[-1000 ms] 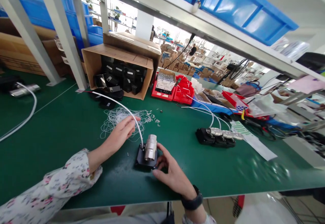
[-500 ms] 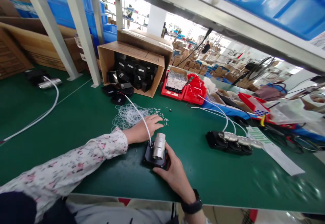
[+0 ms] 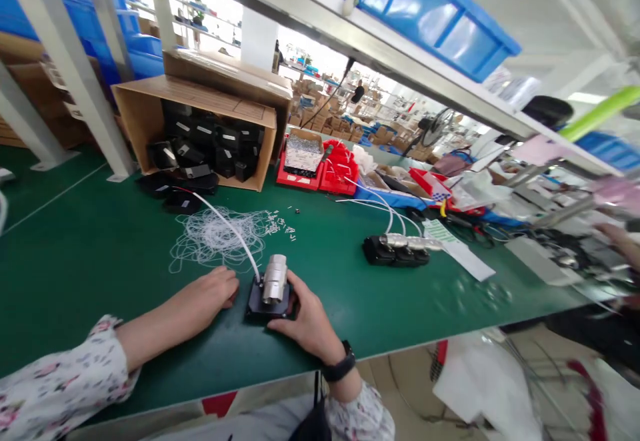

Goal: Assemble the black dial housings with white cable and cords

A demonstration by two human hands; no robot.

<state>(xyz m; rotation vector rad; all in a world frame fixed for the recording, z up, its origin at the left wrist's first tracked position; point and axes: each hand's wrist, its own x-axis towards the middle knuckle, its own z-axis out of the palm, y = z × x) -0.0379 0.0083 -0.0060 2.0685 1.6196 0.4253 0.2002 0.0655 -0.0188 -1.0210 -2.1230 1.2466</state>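
My right hand (image 3: pixel 307 314) wraps its thumb and fingers round the right side of a black square device (image 3: pixel 255 306) that rests on the green table. A silver threaded metal fitting (image 3: pixel 275 281) rises from its top, and a white cable (image 3: pixel 236 233) runs from it towards the back left. To the left of the device, apart from it, my left hand (image 3: pixel 213 294) lies low over the table with its fingers curled in; whatever they hold, if anything, is hidden. Beyond it spreads a tangle of thin white strands (image 3: pixel 200 241), with small white and metallic pieces (image 3: pixel 281 224) scattered beside it.
A cardboard box (image 3: pixel 267 136) of black housings stands at the back, with red bins (image 3: pixel 300 181) to its right. Several similar devices (image 3: pixel 397 254) sit in a row at right, near a paper sheet (image 3: pixel 465 254). A metal shelf (image 3: pixel 320 21) crosses overhead. Another person's hand (image 3: pixel 617 238) shows far right.
My left hand has drawn back from the small scattered pieces towards me, and its fingers have curled in. My right hand keeps its hold on the device. The view has swung to the right.
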